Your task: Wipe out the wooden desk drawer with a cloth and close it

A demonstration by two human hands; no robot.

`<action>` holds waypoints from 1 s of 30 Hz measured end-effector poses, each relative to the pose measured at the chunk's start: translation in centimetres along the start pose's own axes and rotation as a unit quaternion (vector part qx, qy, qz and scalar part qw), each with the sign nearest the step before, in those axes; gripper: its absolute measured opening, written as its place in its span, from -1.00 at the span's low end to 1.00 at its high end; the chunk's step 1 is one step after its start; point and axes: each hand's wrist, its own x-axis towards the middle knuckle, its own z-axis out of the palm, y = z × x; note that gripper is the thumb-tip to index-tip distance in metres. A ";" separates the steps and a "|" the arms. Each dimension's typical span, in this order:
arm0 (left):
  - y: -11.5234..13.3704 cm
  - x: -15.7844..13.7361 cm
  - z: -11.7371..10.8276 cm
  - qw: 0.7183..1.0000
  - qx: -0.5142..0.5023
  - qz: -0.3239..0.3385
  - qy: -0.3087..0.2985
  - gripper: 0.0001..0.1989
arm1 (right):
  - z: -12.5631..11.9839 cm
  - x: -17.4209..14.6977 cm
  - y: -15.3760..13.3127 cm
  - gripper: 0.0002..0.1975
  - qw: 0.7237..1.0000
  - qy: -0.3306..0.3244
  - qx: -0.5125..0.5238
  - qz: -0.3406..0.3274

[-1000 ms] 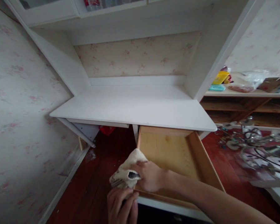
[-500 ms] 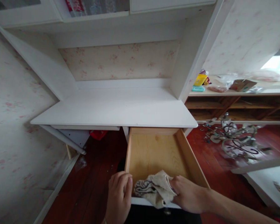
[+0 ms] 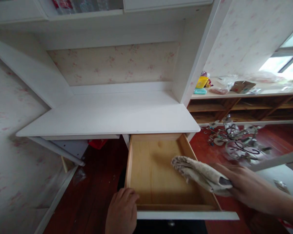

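Observation:
The wooden drawer (image 3: pixel 146 172) is pulled out from under the white desk (image 3: pixel 122 112), and its bare pale bottom shows. My left hand (image 3: pixel 123 211) is at the drawer's near left corner, its fingers curled over the edge. In my right hand (image 3: pixel 236 180) is a crumpled beige rag (image 3: pixel 202 174), gripped at one end. The rag hangs over the right side of the drawer, its loose end above the inside. The fingers of my right hand are partly blurred. A small knob (image 3: pixel 171 223) is on the drawer's white front.
A glass chandelier (image 3: pixel 239 139) lies on the red wooden floor to the right. Behind it stands a low shelf unit (image 3: pixel 244 105) with a yellow container (image 3: pixel 202 82) and a cardboard box (image 3: pixel 242 86) on top. White furniture (image 3: pixel 280 177) is close by my right arm.
My right hand has lifted the rag from the drawer's front edge and moved it up and right. My left hand stays at the corner. The view has shifted slightly.

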 end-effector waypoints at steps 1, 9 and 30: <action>0.0 0.0 0.0 1.000 0.000 0.002 0.006 -0.70 | -0.4 0.0 0.3 -0.55 0.999 0.025 -0.001 -0.022; -0.4 -0.2 0.4 1.000 0.008 0.018 -0.012 -0.70 | 4.8 -1.0 2.4 -0.32 0.988 -0.146 0.049 -0.019; 0.6 1.0 -0.2 0.998 0.010 0.001 0.057 -0.64 | 7.9 15.0 6.0 -0.54 0.992 -0.026 -0.110 -0.057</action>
